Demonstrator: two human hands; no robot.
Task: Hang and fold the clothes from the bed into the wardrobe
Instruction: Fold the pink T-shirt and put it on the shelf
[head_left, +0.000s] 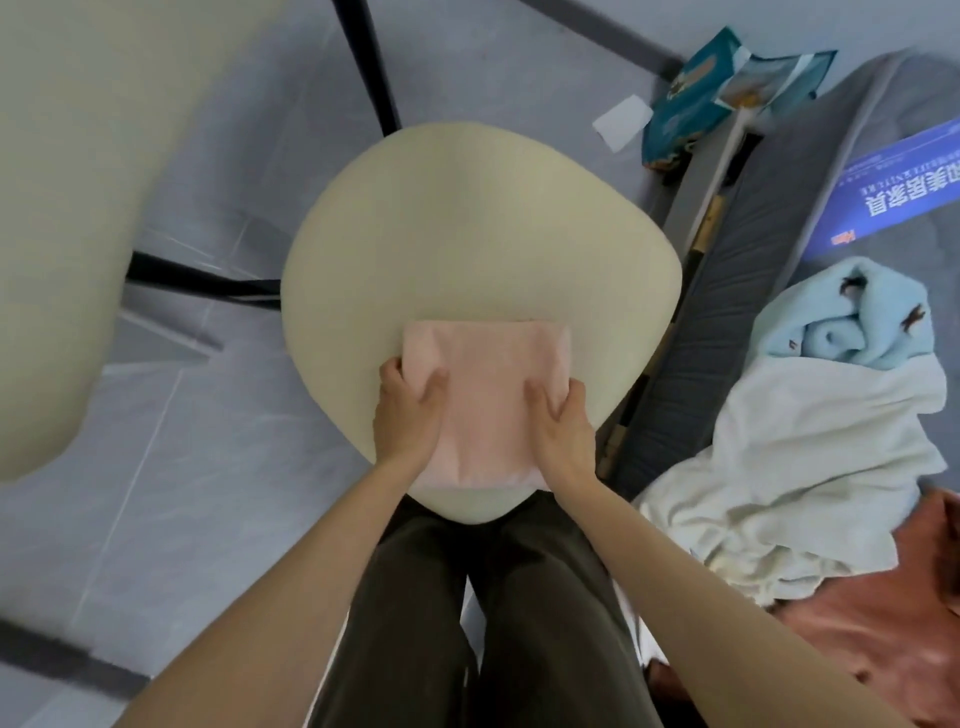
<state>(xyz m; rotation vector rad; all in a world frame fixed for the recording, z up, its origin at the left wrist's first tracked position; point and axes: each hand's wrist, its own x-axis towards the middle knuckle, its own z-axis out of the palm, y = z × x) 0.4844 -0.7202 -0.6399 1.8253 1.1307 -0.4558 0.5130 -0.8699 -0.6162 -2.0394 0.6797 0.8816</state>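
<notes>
A folded pale pink cloth (485, 384) lies on the near part of a cream chair seat (467, 228) right in front of me. My left hand (408, 410) grips its left edge, thumb on top and fingers curled around the side. My right hand (563, 421) grips its right edge the same way. On the grey bed (810, 208) to the right lies a heap of clothes: a light blue garment (852, 322), a white garment (810, 457) and a rust-pink one (872, 634) nearest me.
Black chair legs (369, 62) run over the grey tiled floor. A second cream seat (62, 208) fills the left side. A teal packet (717, 93) and a white paper scrap (622, 122) lie on the floor by the bed; a blue printed sign (914, 187) lies on the mattress.
</notes>
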